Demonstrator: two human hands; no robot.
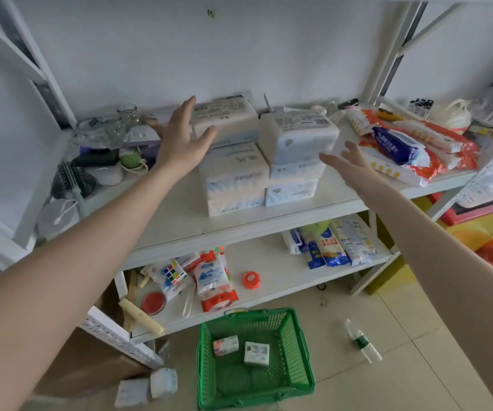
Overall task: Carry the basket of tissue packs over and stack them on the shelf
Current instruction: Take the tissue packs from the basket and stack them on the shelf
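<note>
White tissue packs stand in stacks on the white shelf [298,200]: a left stack [233,179] with another pack [224,117] behind it, and a right stack [297,155] three high. My left hand [183,140] hovers with spread fingers just left of the left stack, in front of the rear pack. My right hand [346,161] is open at the right side of the right stack, holding nothing. The green basket [295,345] sits on the floor below, with two small packs [226,345] [257,353] inside.
Glass jars [112,126], a brush and small items crowd the shelf's left end. Orange and blue packages [402,146] fill its right end. The lower shelf [269,280] holds snack bags and a puzzle cube. A plastic bottle [362,341] and two loose packs [147,387] lie on the floor.
</note>
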